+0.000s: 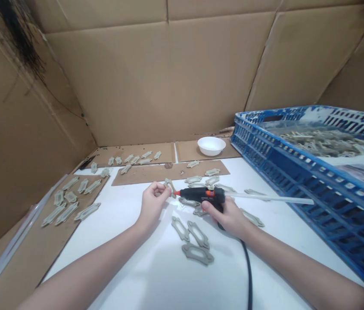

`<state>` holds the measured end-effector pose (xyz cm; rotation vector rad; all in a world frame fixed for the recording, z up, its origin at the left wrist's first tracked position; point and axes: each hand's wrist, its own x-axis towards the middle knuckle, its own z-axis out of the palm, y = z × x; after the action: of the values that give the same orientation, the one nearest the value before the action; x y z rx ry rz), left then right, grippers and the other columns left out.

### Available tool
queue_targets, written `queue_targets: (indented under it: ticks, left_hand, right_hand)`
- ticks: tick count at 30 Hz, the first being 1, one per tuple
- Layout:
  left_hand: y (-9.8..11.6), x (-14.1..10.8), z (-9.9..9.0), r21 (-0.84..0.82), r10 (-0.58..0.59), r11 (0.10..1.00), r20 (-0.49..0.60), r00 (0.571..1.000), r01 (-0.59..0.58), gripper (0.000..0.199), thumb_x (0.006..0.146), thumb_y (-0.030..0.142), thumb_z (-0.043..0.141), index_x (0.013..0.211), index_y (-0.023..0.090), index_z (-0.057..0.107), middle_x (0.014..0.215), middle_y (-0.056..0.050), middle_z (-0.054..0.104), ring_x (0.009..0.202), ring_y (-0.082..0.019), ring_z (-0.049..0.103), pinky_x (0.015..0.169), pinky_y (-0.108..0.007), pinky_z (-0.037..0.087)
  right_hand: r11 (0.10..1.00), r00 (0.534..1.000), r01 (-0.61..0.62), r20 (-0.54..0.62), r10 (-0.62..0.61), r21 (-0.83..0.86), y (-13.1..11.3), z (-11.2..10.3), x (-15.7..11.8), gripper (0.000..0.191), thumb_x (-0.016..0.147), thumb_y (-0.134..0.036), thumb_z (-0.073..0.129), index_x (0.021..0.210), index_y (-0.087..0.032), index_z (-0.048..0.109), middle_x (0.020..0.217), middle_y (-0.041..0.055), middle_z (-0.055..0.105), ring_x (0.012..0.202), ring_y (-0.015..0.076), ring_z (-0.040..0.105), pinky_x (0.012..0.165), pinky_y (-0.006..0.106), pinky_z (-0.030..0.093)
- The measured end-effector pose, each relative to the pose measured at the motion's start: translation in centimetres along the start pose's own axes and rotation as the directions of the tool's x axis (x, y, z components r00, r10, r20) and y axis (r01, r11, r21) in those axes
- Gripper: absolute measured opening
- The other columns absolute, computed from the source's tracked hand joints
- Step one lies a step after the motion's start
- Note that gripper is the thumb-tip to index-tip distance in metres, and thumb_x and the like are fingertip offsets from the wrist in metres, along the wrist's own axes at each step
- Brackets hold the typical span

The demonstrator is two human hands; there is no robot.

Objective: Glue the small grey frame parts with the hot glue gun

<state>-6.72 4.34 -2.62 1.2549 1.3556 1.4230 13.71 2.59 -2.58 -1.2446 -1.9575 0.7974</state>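
Note:
My left hand (152,201) pinches a small beige frame-shaped piece (169,186) between its fingertips. My right hand (224,215) is wrapped around a black hot glue gun (199,194) with an orange trigger area. Its red-tipped nozzle points left, close to the held piece, though I cannot tell if they touch. A long translucent glue stick (272,197) runs out of the gun's rear. Three similar openwork pieces (197,254) lie on the white table (120,254) just below my hands, and more lie around the gun.
A blue plastic crate (311,185) at right holds a heap of beige pieces (330,143). A white bowl (211,145) stands at the back on cardboard sheets (143,154). Rows of pieces lie on cardboard at left (39,241). A black cable (249,275) trails toward me. Cardboard walls surround the table.

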Motion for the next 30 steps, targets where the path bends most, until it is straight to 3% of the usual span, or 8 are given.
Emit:
queue_targets:
  ticks: [5, 13, 17, 30]
  left_hand:
    - [0.18, -0.19, -0.06, 0.072, 0.024, 0.997, 0.009, 1.0, -0.025, 0.019, 0.065, 0.027, 0.062, 0.062, 0.017, 0.048, 0.061, 0.003, 0.052, 0.059, -0.01, 0.046, 0.058, -0.02, 0.034]
    - [0.39, -0.46, -0.13, 0.186, 0.086, 0.979, -0.006, 0.996, -0.083, 0.018, 0.068, 0.027, 0.06, 0.061, 0.017, 0.046, 0.061, 0.004, 0.049, 0.059, -0.01, 0.043, 0.057, -0.021, 0.031]
    - [0.61, -0.55, -0.08, 0.216, 0.097, 0.972, -0.011, 0.995, -0.093, 0.017, 0.068, 0.025, 0.059, 0.06, 0.017, 0.046, 0.06, 0.004, 0.048, 0.059, -0.01, 0.042, 0.059, -0.022, 0.03]
    - [-0.07, -0.39, -0.15, 0.182, 0.121, 0.976, -0.008, 0.993, -0.118, 0.017, 0.068, 0.024, 0.059, 0.06, 0.017, 0.045, 0.058, 0.005, 0.047, 0.059, -0.009, 0.042, 0.059, -0.021, 0.031]
  right_hand:
    - [0.999, 1.0, 0.006, -0.015, -0.006, -0.038, -0.35, -0.04, -0.01, 0.031, 0.08, -0.042, 0.044, 0.078, -0.016, 0.061, 0.061, 0.0022, 0.06, 0.059, 0.0169, 0.056, 0.054, 0.027, 0.042]
    - [0.993, 0.999, 0.033, -0.036, -0.037, -0.113, -0.5, 0.0, 0.0, 0.032, 0.08, -0.042, 0.042, 0.072, -0.016, 0.059, 0.056, 0.0012, 0.058, 0.055, 0.016, 0.054, 0.052, 0.026, 0.041]
    - [0.988, 1.0, 0.005, -0.016, -0.007, -0.154, -0.7, -0.06, -0.04, 0.034, 0.081, -0.042, 0.04, 0.081, -0.016, 0.062, 0.058, 0.0014, 0.06, 0.056, 0.0167, 0.055, 0.053, 0.026, 0.041]
    - [0.991, 1.0, 0.0, -0.005, -0.001, -0.136, -0.97, -0.01, 0.19, 0.034, 0.081, -0.041, 0.04, 0.087, -0.018, 0.064, 0.076, 0.004, 0.067, 0.072, 0.0211, 0.061, 0.065, 0.028, 0.045]
